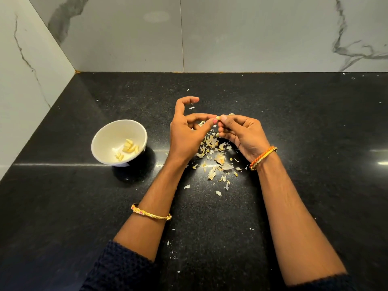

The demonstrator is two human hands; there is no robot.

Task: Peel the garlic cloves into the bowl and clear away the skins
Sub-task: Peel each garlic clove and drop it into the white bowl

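- A white bowl (118, 141) is sitting at the left on the black counter (63, 206), well apart from the hands; peeled cloves (129, 149) are lying in its bottom. Judgement: it is being kept off to the side so skins are not falling into it.
- The left hand (184, 135) is hovering above the counter, just right of the bowl. Its grip is partly closed: thumb and one fingertip are pinching at the end of a garlic clove (218, 118), while the index finger is arching up clear of it. Judgement: this hand is doing the picking and pulling of skin.
- The clove is sitting between the two hands, at the fingertips of both, raised above the counter. Only a small pale tip is showing; how much skin is remaining on it cannot be told.
- A heap of papery skins (214, 152) is lying on the counter directly beneath and in front of the hands, with stray flakes scattering nearer the person. Judgement: peeling is being done over one spot so the waste is collecting for later clearing.
- The right hand (241, 133) is gripping the clove with curled fingers and thumb, steadying it against the left hand's pull. An orange-and-gold bangle (263, 157) is sitting at that wrist.
- Judgement: task is in mid-course; skins are not yet cleared.
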